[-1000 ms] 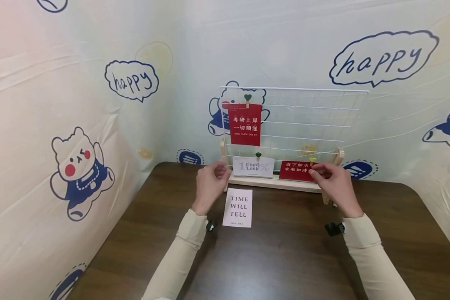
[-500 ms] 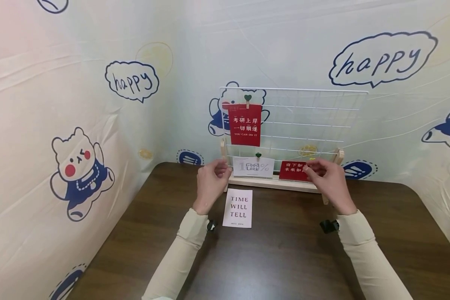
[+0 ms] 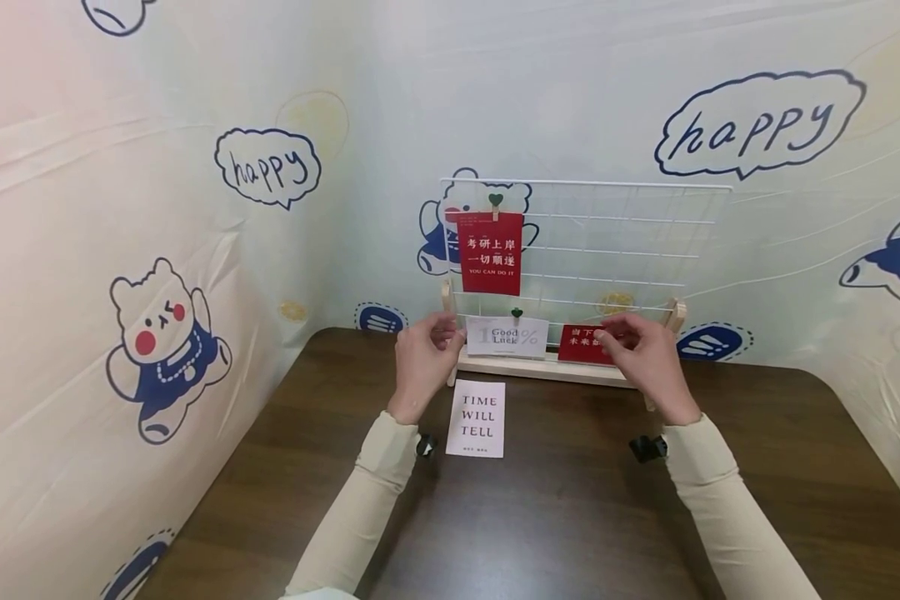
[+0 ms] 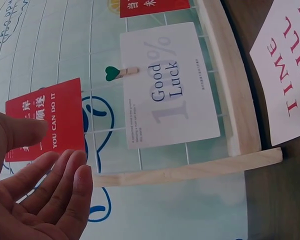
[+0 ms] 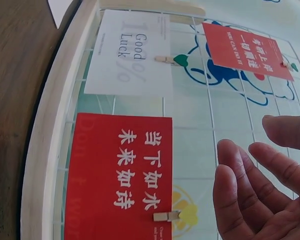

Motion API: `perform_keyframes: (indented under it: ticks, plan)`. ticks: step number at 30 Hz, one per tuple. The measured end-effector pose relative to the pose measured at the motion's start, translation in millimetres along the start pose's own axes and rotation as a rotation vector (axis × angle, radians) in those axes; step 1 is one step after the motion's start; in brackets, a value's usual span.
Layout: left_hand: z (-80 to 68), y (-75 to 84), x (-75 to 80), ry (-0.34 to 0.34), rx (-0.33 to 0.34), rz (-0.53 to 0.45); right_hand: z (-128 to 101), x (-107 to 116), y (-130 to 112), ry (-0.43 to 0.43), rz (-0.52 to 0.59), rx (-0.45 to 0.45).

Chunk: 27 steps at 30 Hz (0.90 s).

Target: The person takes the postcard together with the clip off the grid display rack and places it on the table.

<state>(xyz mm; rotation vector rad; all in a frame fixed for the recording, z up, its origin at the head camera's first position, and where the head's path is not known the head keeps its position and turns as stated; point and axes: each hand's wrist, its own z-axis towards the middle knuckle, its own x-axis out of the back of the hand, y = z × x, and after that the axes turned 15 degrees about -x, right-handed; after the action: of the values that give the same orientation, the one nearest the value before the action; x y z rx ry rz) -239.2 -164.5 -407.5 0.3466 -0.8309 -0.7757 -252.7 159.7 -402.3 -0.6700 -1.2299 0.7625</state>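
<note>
Left hand [image 3: 422, 367]: fingers relaxed and slightly bent, holding nothing, raised just left of the white "Good Luck" paper card [image 3: 507, 336]. That card hangs by a green heart wooden peg [image 3: 517, 313] on the white wire grid panel [image 3: 630, 242]. Right hand [image 3: 645, 362]: fingers loose, gripping nothing, directly in front of the red rectangular card with white characters [image 3: 581, 342], clipped low on the grid.

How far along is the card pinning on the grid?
Three cards hang clipped on the wire grid: the upper red card, the Good Luck card and the lower red card. Both hands, left and right, hover open, holding nothing. The Time Will Tell card lies unpinned on the table.
</note>
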Motion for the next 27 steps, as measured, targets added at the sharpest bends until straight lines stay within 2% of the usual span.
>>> perform_keyframes:
  ticks: [15,21,27]
  plan:
    - [9.1,2.5,1.4,0.024,-0.021,-0.041,9,-7,-19,0.018,-0.029,0.028]
    - [12.3,5.7,0.2,0.04,-0.015,-0.06,10,-15,-26,-0.011,0.006,0.073]
    - [15.4,9.5,-0.5,0.064,-0.012,-0.062,9,-21,-31,-0.046,0.008,0.059]
